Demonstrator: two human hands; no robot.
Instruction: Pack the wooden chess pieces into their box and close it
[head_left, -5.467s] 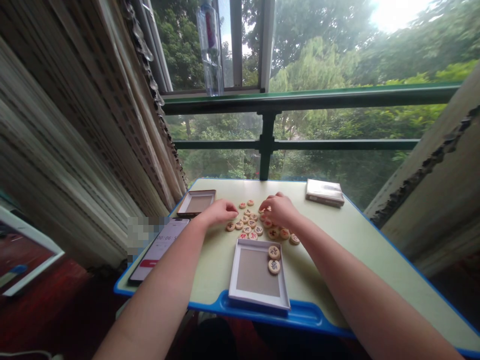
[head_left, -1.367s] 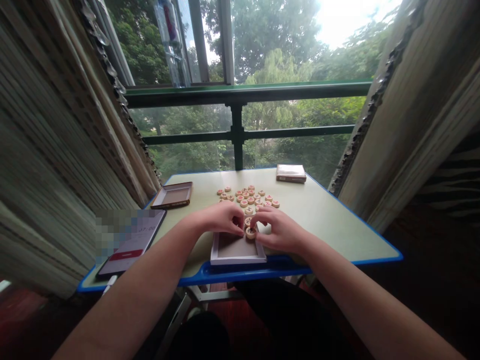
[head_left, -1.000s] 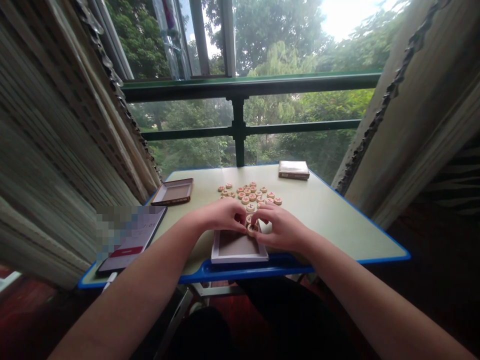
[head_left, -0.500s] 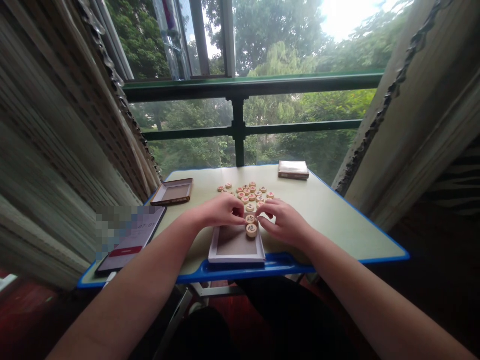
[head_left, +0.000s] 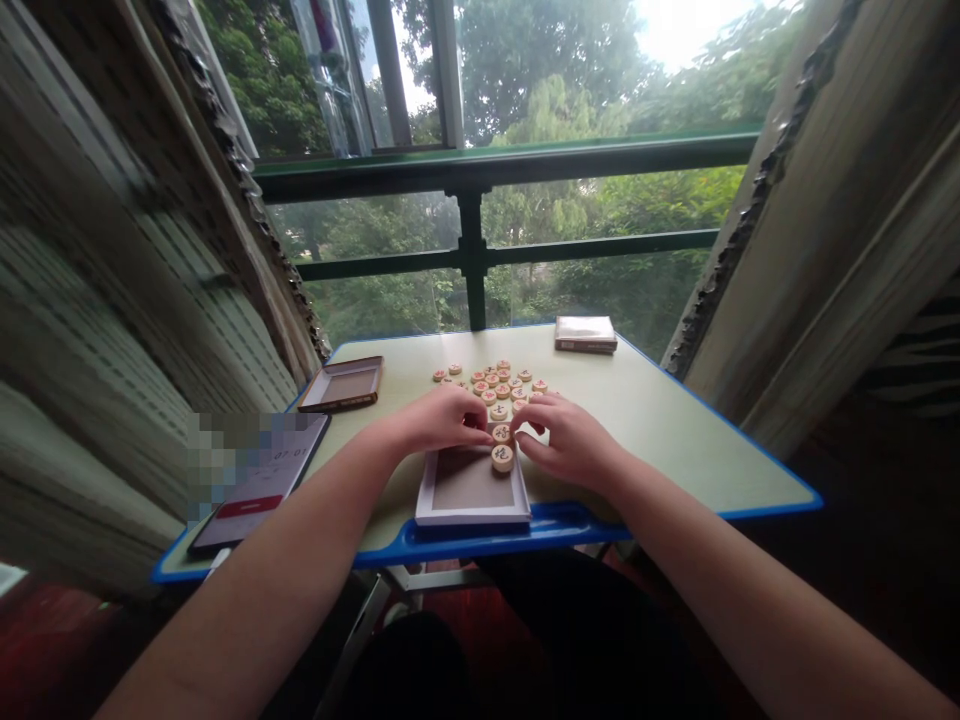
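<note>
A round wooden xiangqi piece (head_left: 501, 434) with a dark character sits between my hands at the far edge of a shallow box tray (head_left: 471, 517). My left hand (head_left: 454, 420) is closed, its thumb and fingertips against the left side of this piece. To the right, my right hand (head_left: 566, 437) has curled fingers with a gap between thumb and forefinger, the tips close beside the piece; whether they touch it I cannot tell. Nearer me, a second xiangqi piece (head_left: 502, 459) lies in the tray. Beyond my hands, several loose pieces (head_left: 491, 380) with red or dark characters are spread out, some hidden by my fingers.
The pale table (head_left: 697, 460) has a blue rim. A box lid (head_left: 346, 385) lies open side up at the back left, above a tablet (head_left: 262, 480). A small flat box (head_left: 585, 334) rests at the back right. Curtains hang on both sides, with a green railing (head_left: 472, 230) behind.
The view has shifted slightly. Both hands and the pieces keep nearly the same places relative to the tray.
</note>
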